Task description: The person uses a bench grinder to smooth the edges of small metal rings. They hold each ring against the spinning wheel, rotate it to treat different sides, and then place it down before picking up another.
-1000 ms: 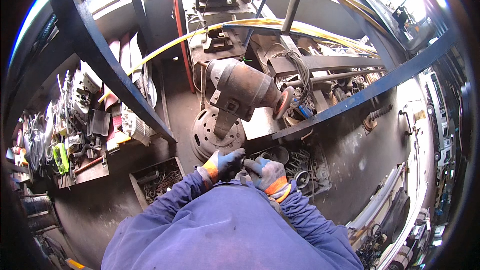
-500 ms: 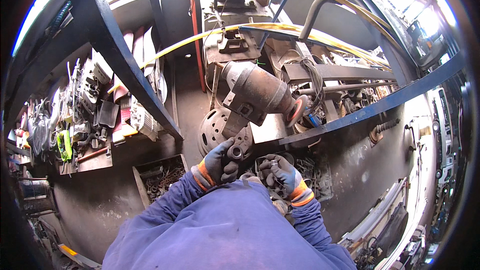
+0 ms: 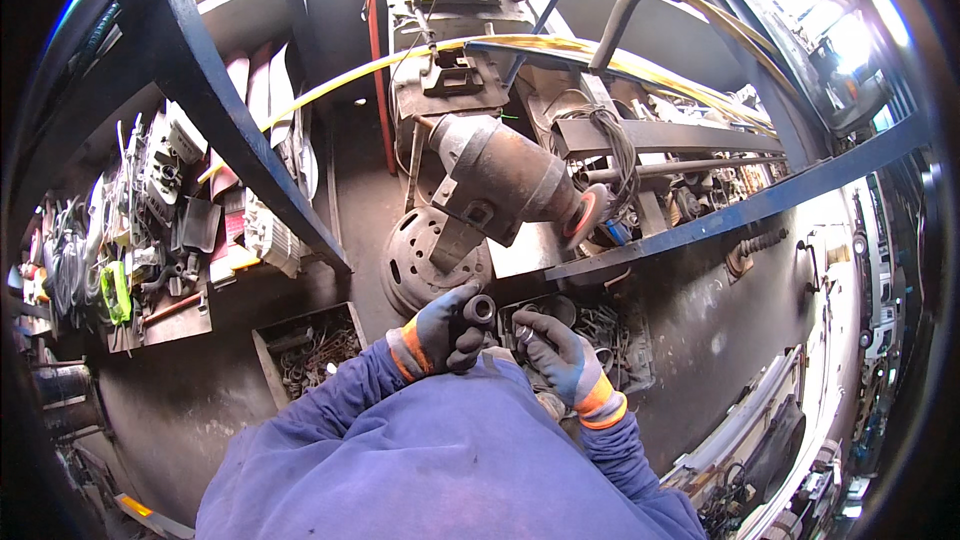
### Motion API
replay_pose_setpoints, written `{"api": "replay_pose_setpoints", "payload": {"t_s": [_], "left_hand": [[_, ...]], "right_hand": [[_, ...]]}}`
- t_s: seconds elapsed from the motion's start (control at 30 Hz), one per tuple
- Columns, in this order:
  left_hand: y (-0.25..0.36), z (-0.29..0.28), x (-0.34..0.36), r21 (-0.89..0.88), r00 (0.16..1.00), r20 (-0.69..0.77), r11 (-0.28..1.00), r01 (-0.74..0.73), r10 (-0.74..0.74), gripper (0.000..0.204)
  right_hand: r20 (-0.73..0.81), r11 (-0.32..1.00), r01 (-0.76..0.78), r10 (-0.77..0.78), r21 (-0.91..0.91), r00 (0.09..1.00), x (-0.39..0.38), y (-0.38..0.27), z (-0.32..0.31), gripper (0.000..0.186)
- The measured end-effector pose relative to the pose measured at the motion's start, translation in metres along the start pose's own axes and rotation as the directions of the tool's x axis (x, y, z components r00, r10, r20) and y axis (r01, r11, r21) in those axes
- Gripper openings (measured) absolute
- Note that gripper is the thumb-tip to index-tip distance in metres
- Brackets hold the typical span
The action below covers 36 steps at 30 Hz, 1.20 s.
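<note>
Both my hands wear grey work gloves with orange cuffs. My left hand (image 3: 446,330) is closed round a short, thick-walled metal bushing (image 3: 480,311), its round bore facing up. Just to the right, my right hand (image 3: 557,351) pinches a small shiny metal piece (image 3: 524,335) between thumb and fingertips; its exact kind is too small to make out. A narrow gap separates the two parts. Beyond my hands stands a bench grinder (image 3: 505,170) with a rusty, scuffed housing and a reddish grinding wheel (image 3: 587,217) on its right side.
A slotted steel wheel rim (image 3: 410,265) lies under the grinder. Crates of scrap metal (image 3: 310,350) stand on the floor left and right of my hands. Blue steel beams (image 3: 740,215) cross at the right and left. Shelves of mixed parts (image 3: 190,210) line the left.
My right hand has moved left with the small metal piece, closer to the bushing. My left hand keeps its hold on the bushing. The whole view has shifted slightly.
</note>
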<state>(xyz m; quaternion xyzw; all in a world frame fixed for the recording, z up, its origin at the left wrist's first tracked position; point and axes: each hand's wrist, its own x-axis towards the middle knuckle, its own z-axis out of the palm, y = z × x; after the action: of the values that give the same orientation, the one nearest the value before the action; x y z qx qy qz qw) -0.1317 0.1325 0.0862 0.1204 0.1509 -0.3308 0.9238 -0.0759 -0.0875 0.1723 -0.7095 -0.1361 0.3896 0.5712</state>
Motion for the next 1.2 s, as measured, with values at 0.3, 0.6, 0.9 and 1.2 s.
{"api": "replay_pose_setpoints", "payload": {"t_s": [0.3,0.6,0.9,1.2], "left_hand": [[-0.004,0.018,0.023,0.232,0.955,-0.259,0.969,-0.084,0.144,0.044],[-0.007,0.029,0.021,0.232,0.92,-0.369,0.971,-0.05,0.136,0.044],[-0.004,0.015,0.014,0.321,0.929,-0.348,0.947,-0.007,0.125,0.053],[-0.001,0.018,0.008,0.263,0.935,-0.3,0.959,-0.11,0.19,0.05]], "right_hand": [[-0.211,0.858,0.264,-0.385,-0.44,0.899,0.006,0.002,0.012,0.046],[-0.157,0.57,0.248,-0.567,-0.783,0.809,0.019,0.018,0.017,0.044],[0.074,0.268,0.381,-0.727,-0.885,0.683,0.039,0.019,0.009,0.052],[-0.051,0.5,0.366,-0.641,-0.785,0.766,0.05,0.015,0.019,0.031]]}}
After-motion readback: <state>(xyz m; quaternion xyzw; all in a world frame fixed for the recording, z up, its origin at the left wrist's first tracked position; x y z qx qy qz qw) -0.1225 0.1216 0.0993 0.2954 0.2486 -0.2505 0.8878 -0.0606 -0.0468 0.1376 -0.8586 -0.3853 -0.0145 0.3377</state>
